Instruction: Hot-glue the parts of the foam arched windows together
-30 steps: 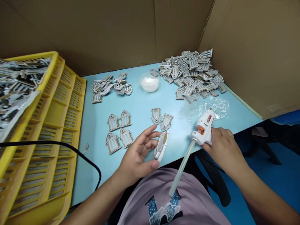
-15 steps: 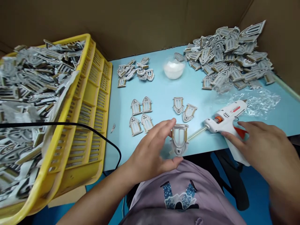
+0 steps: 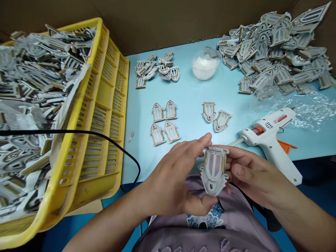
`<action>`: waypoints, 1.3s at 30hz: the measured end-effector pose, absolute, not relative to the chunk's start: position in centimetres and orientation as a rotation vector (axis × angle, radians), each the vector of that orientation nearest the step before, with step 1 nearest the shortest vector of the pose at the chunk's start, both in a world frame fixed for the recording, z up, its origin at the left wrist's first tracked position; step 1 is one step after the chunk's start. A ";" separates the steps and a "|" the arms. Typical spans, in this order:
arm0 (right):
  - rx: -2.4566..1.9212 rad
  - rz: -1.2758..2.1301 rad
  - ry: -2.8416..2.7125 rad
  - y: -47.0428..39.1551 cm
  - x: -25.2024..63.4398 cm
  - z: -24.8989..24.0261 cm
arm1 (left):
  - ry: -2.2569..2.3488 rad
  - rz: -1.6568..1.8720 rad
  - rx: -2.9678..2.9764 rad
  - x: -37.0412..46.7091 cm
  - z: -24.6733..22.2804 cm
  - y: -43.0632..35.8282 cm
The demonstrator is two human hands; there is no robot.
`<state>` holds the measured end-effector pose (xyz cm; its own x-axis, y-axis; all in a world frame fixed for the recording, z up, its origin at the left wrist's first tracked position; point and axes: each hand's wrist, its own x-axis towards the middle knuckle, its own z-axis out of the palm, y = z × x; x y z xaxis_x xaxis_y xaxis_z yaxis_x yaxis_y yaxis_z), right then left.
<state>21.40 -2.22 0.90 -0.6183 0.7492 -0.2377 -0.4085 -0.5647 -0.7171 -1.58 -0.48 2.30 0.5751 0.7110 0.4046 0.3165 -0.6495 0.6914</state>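
Between my two hands, above the table's front edge, is a small white arched window frame (image 3: 214, 171) with tan sides and a clear pane, its pointed end toward me. My left hand (image 3: 181, 175) grips it from the left, index finger at the top and thumb near the pointed end. From the right, the curled fingers of my right hand (image 3: 252, 175) hold its side, partly behind it. A white glue gun (image 3: 273, 136) with an orange trigger lies on the table beyond my right hand, a glue stick (image 3: 237, 141) jutting from its back.
A yellow crate (image 3: 98, 112) heaped with similar frames stands at the left, a black cable (image 3: 105, 139) crossing it. More frames pile up (image 3: 278, 52) at the back right, near a bowl of white material (image 3: 204, 68) and clear plastic wrap (image 3: 309, 108). Several frames (image 3: 171, 131) lie mid-table.
My right hand has left the glue gun and come left onto the window frame in my left hand. The glue gun now rests on the table. The view has shifted slightly.
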 end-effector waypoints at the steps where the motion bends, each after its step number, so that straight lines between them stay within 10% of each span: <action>1: -0.611 2.247 -0.747 -2.0 21.0 0.8 | 0.774 0.945 2.243 -1.7 2.3 -0.3; 10: -0.445 2.305 -0.625 -2.2 20.3 0.5 | 0.637 0.943 2.068 -2.6 1.9 -0.2; 21: -0.860 1.130 -1.339 -3.5 17.9 0.4 | 0.628 1.006 0.643 1.0 -1.7 -3.8; 39: -1.148 0.709 -2.178 -1.7 21.0 3.0 | 0.803 0.649 0.715 -2.9 1.2 -3.0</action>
<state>21.02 -1.67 2.96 -0.4681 0.8510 0.2379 0.5480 0.4908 -0.6774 -2.86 -2.98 1.23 0.5336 0.7427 -0.4045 -0.2405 0.5918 0.7694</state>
